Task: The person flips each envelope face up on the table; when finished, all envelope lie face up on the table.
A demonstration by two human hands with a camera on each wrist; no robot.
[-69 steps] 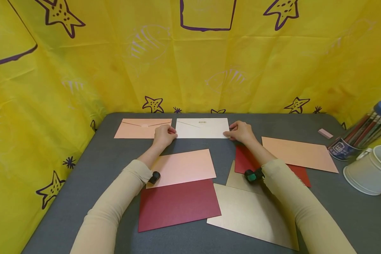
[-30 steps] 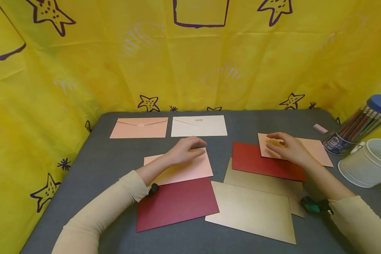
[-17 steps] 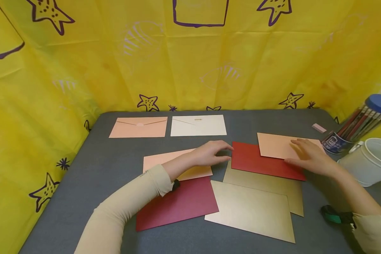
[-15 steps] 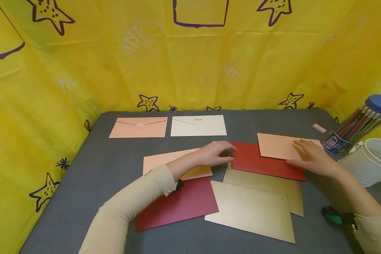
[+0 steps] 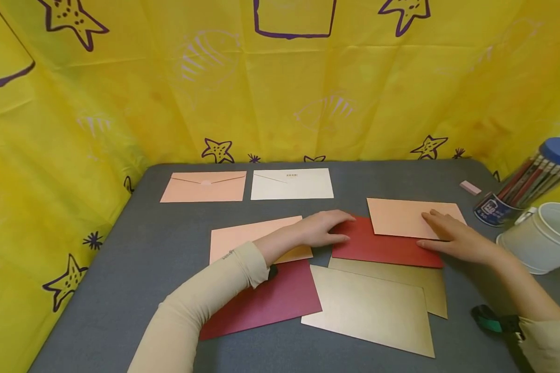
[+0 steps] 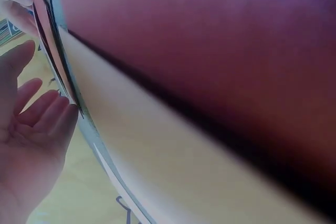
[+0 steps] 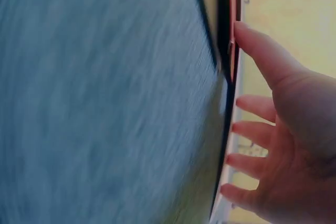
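Note:
A red envelope point(image 5: 387, 250) lies on the pile at right of centre, with a peach envelope point(image 5: 401, 217) overlapping its upper part. At the red envelope's left end, my left hand point(image 5: 324, 228) reaches in with loosely extended fingers. My right hand point(image 5: 457, 238) rests its spread fingers on the peach envelope's right part, the thumb on the red one's right end. In the right wrist view the fingertips point(image 7: 239, 124) press flat against the paper. Under the red envelope are two gold envelopes; the front one point(image 5: 373, 305) shows most.
Along the back lie a pink envelope point(image 5: 205, 192) and a white envelope point(image 5: 291, 189), side by side. A pale pink envelope point(image 5: 242, 233) and a maroon envelope point(image 5: 270, 300) lie under the left forearm. An eraser point(image 5: 470, 187), a pencil tub point(image 5: 499, 210) and a white bucket point(image 5: 536, 243) stand right.
Both hands have left the white envelope for the right pile. In the last half second the red and peach envelopes have slid left and turned a little straighter; the left hand has shifted right.

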